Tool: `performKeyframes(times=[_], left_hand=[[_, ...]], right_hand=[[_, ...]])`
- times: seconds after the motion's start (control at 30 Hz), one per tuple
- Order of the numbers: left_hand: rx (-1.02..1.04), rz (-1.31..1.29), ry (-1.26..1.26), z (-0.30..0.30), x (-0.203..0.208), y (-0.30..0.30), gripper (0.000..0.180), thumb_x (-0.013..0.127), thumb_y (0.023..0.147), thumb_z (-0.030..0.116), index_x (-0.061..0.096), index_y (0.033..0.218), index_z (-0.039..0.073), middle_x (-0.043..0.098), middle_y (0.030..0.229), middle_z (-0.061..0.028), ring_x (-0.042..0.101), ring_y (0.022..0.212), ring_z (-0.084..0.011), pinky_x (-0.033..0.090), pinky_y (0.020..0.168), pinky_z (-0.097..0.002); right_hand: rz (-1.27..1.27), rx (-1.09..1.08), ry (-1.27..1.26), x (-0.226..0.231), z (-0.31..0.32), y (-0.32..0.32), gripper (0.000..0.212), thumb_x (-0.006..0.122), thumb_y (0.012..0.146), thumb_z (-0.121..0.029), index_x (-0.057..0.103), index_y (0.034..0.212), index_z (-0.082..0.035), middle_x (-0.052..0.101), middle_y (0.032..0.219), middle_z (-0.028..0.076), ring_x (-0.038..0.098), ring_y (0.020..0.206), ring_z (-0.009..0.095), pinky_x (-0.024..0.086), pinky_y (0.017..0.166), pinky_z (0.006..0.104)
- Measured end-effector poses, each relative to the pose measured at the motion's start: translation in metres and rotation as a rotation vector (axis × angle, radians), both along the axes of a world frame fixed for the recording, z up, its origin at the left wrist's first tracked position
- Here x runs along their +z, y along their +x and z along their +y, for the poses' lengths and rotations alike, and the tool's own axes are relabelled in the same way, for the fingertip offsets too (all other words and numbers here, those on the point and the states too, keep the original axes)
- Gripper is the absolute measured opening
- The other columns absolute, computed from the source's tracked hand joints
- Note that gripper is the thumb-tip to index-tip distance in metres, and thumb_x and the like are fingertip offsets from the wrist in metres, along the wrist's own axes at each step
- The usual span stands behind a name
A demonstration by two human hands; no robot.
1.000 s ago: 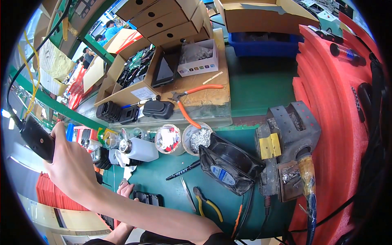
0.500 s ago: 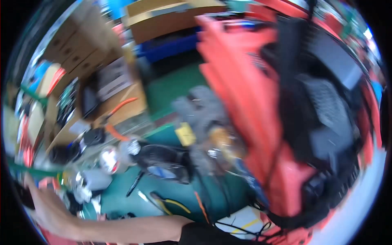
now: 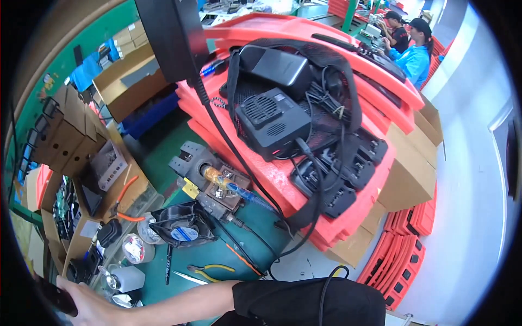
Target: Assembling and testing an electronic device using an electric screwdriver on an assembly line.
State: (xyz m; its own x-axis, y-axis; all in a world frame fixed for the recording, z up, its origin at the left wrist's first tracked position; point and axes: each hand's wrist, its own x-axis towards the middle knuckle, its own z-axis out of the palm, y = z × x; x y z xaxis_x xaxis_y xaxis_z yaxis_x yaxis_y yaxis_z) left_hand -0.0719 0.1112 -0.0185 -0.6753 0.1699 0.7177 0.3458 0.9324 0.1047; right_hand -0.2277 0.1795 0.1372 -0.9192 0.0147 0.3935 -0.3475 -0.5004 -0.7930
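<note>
Black handheld device (image 3: 58, 299): smooth, dark-cased, rounded at its lower end, its upper part running into the dark rim; it is being held out by the left edge of the green bench (image 3: 155, 270). Right hand (image 3: 89, 307): clamping around the device. White bottle (image 3: 130, 279), metal-topped: standing. Black pen (image 3: 168, 264): lying below the black fan (image 3: 184, 227). Yellow-handled pliers (image 3: 220, 267): lying toward the near edge. Left hand: state cannot be told.

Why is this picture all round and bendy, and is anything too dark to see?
In the head view, the wide fisheye lens bends the green beam and leaves black corners; in the head view, the dark object in the right hand melts into the dim left rim, its details hard to see, while the black fan looks fairly sharp.
</note>
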Motion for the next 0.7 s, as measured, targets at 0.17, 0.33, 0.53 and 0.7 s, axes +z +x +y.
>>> performKeyframes(times=[0.17,0.33,0.53,0.7], left_hand=[[-0.026,-0.058,0.094,-0.009,0.003,0.009,0.035,0.049,0.104,0.026,0.068,0.110,-0.002,0.068,0.113,-0.0188,0.060,0.107,-0.0392,0.042,0.101,-0.0524],[-0.027,-0.084,0.063,-0.007,0.014,0.015,0.033,0.050,0.101,0.024,0.068,0.106,-0.003,0.066,0.107,-0.0228,0.059,0.105,-0.0437,0.042,0.100,-0.0551],[0.024,-0.058,0.021,-0.033,-0.013,0.013,0.030,0.049,0.100,0.022,0.070,0.102,0.001,0.067,0.108,-0.0165,0.060,0.105,-0.0365,0.043,0.098,-0.0517],[0.004,-0.016,0.057,-0.023,-0.001,0.012,0.029,0.051,0.102,0.021,0.070,0.100,-0.001,0.068,0.106,-0.0178,0.061,0.102,-0.0377,0.045,0.096,-0.0512]], right_hand=[[0.020,0.038,-0.055,0.012,0.015,0.006,0.059,0.067,0.080,-0.006,0.044,0.132,0.009,0.061,0.102,0.027,0.060,0.097,0.039,0.046,0.088,0.0431],[0.062,0.135,-0.063,0.039,0.066,0.018,0.036,0.067,0.079,-0.005,0.049,0.108,0.005,0.055,0.082,0.017,0.050,0.076,0.024,0.045,0.072,0.0370],[0.108,0.026,-0.066,0.036,0.073,0.016,0.034,0.068,0.081,-0.008,0.051,0.109,0.002,0.049,0.081,0.009,0.045,0.078,0.017,0.043,0.073,0.0329],[0.072,0.077,-0.071,0.035,0.067,0.012,0.034,0.068,0.082,-0.009,0.052,0.109,0.002,0.050,0.083,0.008,0.045,0.079,0.016,0.043,0.075,0.0321]])
